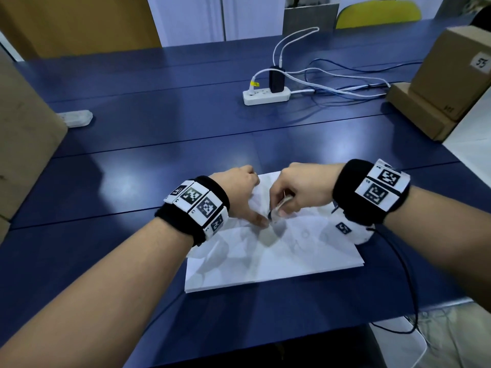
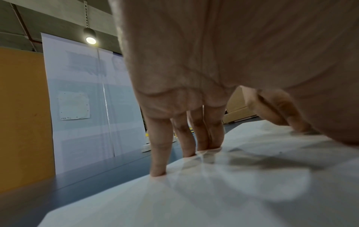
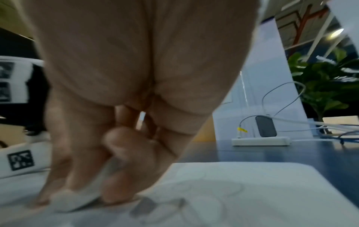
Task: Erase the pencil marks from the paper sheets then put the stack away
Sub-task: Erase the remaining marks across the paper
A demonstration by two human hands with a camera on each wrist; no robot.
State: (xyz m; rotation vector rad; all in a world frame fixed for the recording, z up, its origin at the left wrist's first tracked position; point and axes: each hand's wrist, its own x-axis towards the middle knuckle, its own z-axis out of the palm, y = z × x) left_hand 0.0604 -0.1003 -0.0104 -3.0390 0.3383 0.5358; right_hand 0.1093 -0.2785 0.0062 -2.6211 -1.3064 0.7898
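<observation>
A stack of white paper sheets [image 1: 276,258] lies on the blue table near its front edge, with faint pencil circles [image 1: 305,235] on the top sheet. My left hand [image 1: 239,192] presses flat on the upper left part of the sheet, fingers straight [image 2: 159,153], thumb tip beside the eraser. My right hand [image 1: 297,189] pinches a small white eraser [image 1: 281,207] between thumb and fingers and holds its tip against the paper. In the right wrist view the eraser [image 3: 73,201] touches the sheet [image 3: 242,192] next to grey pencil marks [image 3: 143,207].
A white power strip [image 1: 265,95] with a black adapter and several cables lies further back on the table [image 1: 132,144]. Cardboard boxes [image 1: 446,81] stand at the far right, another box [image 1: 24,134] at the left. A black cable [image 1: 406,274] hangs off the table's right edge.
</observation>
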